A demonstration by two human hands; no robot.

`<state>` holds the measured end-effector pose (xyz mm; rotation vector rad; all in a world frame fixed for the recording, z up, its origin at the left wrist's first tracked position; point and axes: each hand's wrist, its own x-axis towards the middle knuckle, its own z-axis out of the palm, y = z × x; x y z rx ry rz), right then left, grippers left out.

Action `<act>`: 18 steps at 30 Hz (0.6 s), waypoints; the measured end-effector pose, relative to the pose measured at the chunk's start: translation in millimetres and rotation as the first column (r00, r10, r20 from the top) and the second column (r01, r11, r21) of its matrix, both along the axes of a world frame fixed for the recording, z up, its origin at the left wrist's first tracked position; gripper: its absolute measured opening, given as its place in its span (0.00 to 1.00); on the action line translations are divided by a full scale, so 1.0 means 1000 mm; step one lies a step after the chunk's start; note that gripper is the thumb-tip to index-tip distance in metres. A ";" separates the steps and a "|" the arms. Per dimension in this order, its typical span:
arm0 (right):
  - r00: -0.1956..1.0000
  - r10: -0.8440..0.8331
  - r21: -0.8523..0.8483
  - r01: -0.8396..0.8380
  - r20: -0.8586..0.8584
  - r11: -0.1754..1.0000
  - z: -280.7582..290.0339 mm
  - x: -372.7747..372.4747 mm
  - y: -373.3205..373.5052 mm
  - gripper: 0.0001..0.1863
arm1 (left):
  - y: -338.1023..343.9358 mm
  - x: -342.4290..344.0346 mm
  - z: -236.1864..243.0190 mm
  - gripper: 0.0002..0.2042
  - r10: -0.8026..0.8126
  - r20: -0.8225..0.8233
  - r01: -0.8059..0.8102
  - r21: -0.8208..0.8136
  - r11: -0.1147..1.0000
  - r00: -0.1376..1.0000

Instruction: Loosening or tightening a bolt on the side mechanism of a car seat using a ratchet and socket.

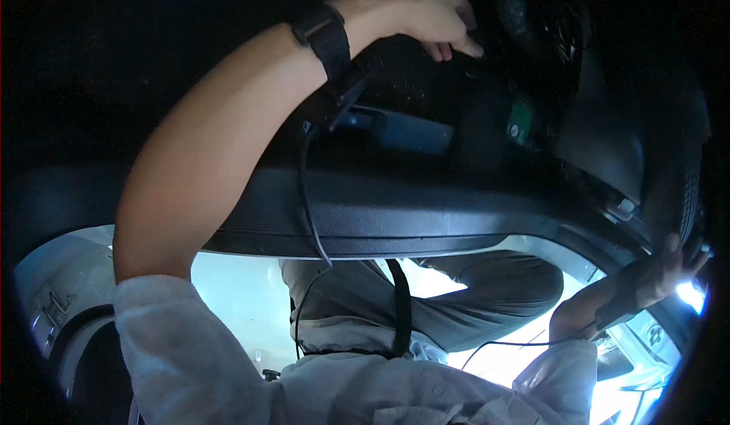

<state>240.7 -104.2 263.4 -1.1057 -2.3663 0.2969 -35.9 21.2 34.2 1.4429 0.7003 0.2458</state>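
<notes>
My left hand [445, 26] reaches to the upper middle, its fingers partly bent and apart at a dark panel [487, 68]; I see nothing held in it. A black strapped device with a cable [323, 41] is on that wrist. My right hand [673, 269] is at the lower right, fingers apart beside a dark ribbed trim piece [684, 197], with no held object visible. A dark device sits on that wrist too. A green part [518, 123] shows among the dark fittings below my left hand.
A dark padded car trim edge [380, 208] crosses the middle, with a recess [411, 134] above it. My bent legs in grey trousers [487, 303] show beyond the edge. A pale car body surface [61, 280] is at the lower left, and bright light enters from the lower right.
</notes>
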 end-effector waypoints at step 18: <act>0.914 -0.372 0.155 0.396 -0.164 0.905 -0.006 -0.006 -0.024 0.11 | 0.004 -0.026 -0.026 0.13 0.090 -0.045 -0.047 0.588 0.808 0.995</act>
